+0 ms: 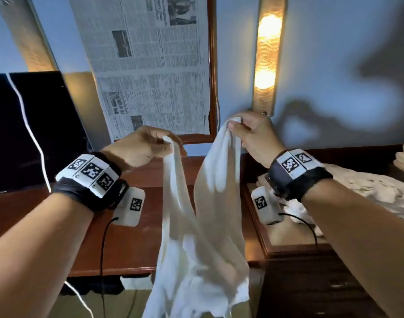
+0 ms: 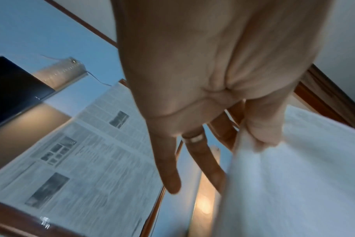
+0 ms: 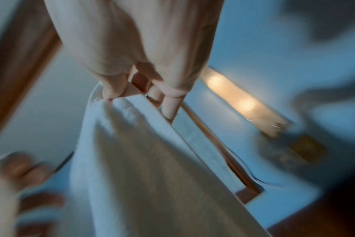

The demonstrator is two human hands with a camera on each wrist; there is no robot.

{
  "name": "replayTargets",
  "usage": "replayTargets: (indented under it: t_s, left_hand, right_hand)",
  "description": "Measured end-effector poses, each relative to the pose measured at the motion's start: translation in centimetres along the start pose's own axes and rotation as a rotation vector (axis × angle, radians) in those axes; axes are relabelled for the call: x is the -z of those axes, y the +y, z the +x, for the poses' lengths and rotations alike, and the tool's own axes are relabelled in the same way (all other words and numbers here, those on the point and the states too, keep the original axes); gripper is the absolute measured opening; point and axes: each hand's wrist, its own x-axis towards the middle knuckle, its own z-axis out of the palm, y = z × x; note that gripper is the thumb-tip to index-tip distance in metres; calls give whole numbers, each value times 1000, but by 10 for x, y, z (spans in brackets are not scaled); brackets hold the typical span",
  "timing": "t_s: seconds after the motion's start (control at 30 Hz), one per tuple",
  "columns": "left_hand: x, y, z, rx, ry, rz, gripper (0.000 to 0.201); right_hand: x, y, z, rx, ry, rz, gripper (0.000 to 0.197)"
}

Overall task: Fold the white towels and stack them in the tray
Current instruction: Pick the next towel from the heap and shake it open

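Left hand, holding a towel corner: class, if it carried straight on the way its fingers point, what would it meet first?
Probably the newspaper hung on the wall: in the wrist view the left hand points its free fingers toward it. Depth is unclear.

- Newspaper sheet (image 1: 150,65) hangs at twelve o'clock, inside a wooden frame (image 1: 211,72).
- Lit wall lamp (image 1: 266,56) glows at one o'clock.
- Dark screen (image 1: 28,131) stands at nine o'clock.
- Wooden desk (image 1: 132,244) lies below centre.

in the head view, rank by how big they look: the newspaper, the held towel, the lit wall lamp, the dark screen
1. newspaper and towel: alike, and the towel hangs nearer the camera, so unranked
2. dark screen, cut off by the frame's edge
3. wall lamp
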Motion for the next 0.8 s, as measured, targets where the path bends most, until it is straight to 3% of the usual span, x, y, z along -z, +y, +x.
replayTargets:
  t_s: [0.13,0.33,0.43,0.53,0.8]
  left_hand:
    - [12,17,1,-90,235,-62,34]
    - [12,42,1,-299,507,-219,26]
    - [11,49,1,-326,511,-229,27]
    - [11,52,3,-355,480,-298,11]
    - [6,61,16,-400,413,-438,13]
  right_hand:
    - [-19,-50,16,120,-194,23,24]
    - [-26,-103,29,178,-205,169,19]
    - [-20,-120,33,212,-237,177,13]
    - [-16,-129,37,248,-227,198,13]
    - [-12,-131,40,268,-190,168,19]
